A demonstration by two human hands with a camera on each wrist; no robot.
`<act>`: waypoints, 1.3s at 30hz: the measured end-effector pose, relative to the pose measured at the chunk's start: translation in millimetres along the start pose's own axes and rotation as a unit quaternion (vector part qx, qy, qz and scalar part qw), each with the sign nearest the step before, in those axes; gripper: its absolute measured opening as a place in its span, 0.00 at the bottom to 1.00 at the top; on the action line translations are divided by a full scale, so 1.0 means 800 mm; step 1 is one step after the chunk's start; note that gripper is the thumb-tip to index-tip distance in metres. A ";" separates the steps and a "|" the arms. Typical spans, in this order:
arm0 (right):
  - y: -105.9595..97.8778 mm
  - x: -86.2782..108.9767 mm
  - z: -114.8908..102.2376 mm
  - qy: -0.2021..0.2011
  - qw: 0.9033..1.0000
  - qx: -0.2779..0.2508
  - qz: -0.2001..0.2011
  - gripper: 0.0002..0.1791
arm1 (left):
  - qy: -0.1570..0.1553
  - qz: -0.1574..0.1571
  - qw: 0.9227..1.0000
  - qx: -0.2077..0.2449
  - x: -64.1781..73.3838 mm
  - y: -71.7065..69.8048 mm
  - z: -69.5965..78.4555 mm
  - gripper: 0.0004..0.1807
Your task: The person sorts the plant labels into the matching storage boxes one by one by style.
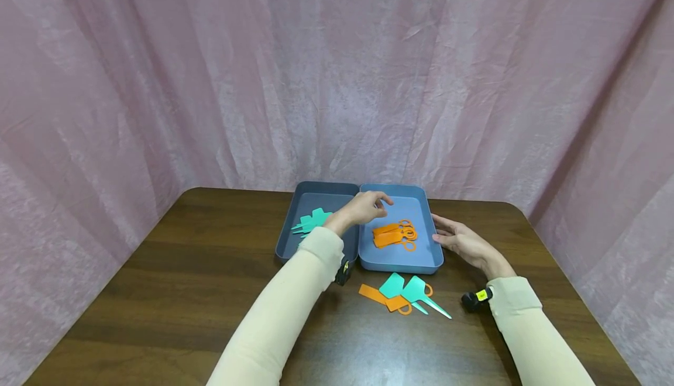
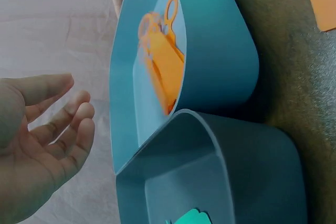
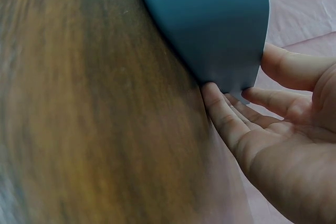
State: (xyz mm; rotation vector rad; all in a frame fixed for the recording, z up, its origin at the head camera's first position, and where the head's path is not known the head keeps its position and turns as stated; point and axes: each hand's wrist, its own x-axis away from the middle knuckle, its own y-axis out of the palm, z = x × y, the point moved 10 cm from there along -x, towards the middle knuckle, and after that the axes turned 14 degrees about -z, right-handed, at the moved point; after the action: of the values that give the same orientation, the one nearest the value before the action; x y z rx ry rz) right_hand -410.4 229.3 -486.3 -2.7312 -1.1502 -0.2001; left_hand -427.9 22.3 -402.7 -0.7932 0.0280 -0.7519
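My left hand (image 1: 363, 207) hovers over the light blue tray (image 1: 397, 202), fingers loosely bent, nothing between them in the left wrist view. In that tray lies a pile of orange tags (image 1: 389, 235) with ring-shaped ends. My right hand (image 1: 468, 245) touches the tray's right side; in the right wrist view the fingertips (image 3: 210, 88) meet its outer wall and the thumb is at the rim. Inside the dark grey-blue tray (image 1: 326, 188) to the left sit several teal plant labels (image 1: 312, 221) with pointed stems, partly hidden by my left arm.
In front of the light blue tray, on the brown wooden table (image 1: 158, 292), teal plant labels (image 1: 416, 289) overlap orange tags (image 1: 372, 293). Both trays stand side by side near the table's back edge. A pink curtain (image 1: 337, 82) hangs behind.
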 end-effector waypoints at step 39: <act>0.000 0.001 -0.002 0.004 1.000 0.004 -0.001 0.41 | 0.145 -0.027 0.989 0.021 0.118 0.066 0.008 0.14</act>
State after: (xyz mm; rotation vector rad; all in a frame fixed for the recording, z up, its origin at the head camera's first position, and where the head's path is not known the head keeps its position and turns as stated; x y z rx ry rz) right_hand -409.9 229.6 -484.2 -2.7204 -1.1490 -0.2068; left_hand -324.2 -7.9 -409.5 -0.6418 0.2534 -0.9124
